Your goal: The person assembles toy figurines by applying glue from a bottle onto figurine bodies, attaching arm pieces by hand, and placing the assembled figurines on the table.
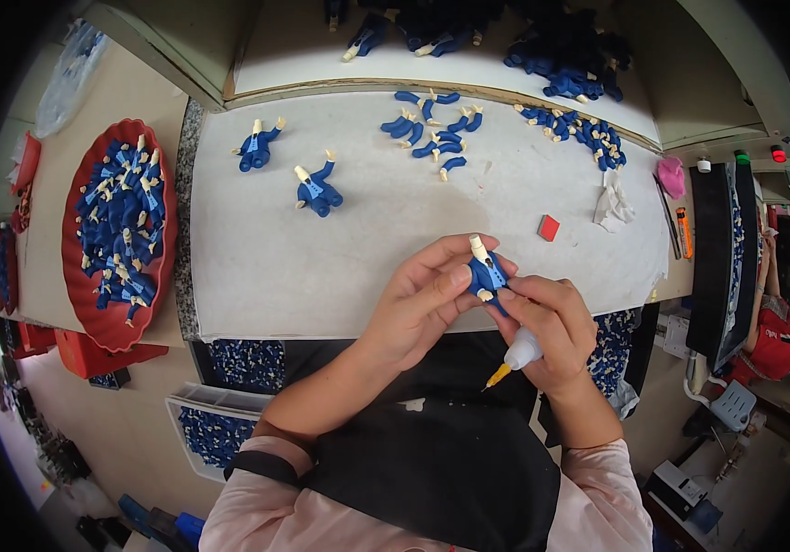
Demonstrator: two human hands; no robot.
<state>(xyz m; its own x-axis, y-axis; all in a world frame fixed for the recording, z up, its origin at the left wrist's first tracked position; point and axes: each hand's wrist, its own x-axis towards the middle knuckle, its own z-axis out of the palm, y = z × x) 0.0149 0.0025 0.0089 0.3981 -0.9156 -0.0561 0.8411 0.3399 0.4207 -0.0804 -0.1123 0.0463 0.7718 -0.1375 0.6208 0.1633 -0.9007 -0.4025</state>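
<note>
A small blue-suited toy figure (488,275) with a cream neck stands upright between my hands, above the table's near edge. The fingers of my left hand (413,301) close around its left side. My right hand (558,324) pinches the figure's lower right side with thumb and fingertips. Tucked in that same hand is a small white squeeze bottle (525,349) with a yellow needle tip, pointing down and left. Two more blue figures, one (255,147) farther left and one (319,191) nearer, rest on the white table sheet (266,267), each with an arm raised.
Loose blue toy arms (432,143) lie at the table's back, with a pile of small parts (588,133) to their right. A red block (549,228) and crumpled tissue (613,204) sit at right. A red scalloped basket (114,337) full of figures stands left. Another person (775,339) is at far right.
</note>
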